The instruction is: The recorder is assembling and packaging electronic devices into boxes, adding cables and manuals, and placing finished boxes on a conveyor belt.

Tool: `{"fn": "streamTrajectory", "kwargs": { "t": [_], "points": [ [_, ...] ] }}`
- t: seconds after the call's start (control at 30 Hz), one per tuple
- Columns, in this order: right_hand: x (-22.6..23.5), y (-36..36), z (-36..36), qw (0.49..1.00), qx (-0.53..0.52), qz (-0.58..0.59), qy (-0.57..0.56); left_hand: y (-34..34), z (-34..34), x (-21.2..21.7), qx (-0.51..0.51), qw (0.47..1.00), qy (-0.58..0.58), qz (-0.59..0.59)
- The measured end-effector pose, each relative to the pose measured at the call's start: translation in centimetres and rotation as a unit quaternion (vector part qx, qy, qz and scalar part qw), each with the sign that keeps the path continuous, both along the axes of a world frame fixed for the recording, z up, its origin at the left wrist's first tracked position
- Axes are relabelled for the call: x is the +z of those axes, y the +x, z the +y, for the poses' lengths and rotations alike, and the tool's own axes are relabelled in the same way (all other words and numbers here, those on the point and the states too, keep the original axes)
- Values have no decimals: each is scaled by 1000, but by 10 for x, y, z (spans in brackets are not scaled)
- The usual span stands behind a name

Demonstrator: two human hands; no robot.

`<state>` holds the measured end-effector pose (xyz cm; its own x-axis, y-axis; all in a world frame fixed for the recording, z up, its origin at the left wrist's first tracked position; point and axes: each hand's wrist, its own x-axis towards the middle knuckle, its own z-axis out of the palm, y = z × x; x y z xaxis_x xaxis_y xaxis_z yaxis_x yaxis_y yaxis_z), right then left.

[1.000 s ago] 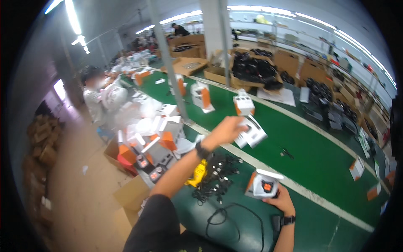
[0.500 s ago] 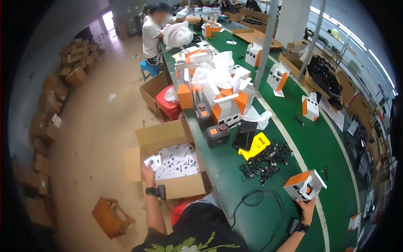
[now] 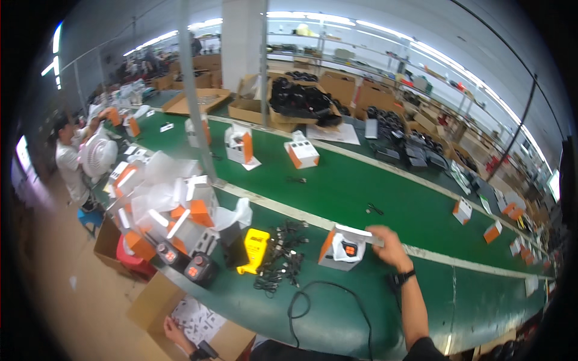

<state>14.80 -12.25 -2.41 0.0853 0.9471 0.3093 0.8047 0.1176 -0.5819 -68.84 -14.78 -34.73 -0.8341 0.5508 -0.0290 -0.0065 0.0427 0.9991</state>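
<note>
The table, bearing an open box, fronts the green belt, shelves beyond; right fingers, left fingers: can't tell if pinching.

Card, paper and plastic before us
We see smooth card on the open box, matt cardboard on the carton, paper slips, crinkled plastic bags and a glossy tabletop.

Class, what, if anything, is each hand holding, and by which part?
It cannot be told for either: the right hand is at the flap of the open box, the left hand at the leaflet carton.
</note>
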Motion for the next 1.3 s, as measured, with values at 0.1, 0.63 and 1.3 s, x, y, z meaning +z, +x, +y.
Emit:
{"fn": "streamTrajectory", "kwargs": {
  "t": [0.1, 0.63, 1.3],
  "points": [
    [18, 116, -24, 976, -201, -77, 38, 142, 62, 153, -176, 972, 33, -152],
    [-25, 92, 10, 984, -179, -13, 1, 499, 147, 390, -779, 521, 190, 293],
    [94, -139, -21, 979, -55, -73, 183, 578, 138, 320, -731, 651, 189, 80]
  ]
}}
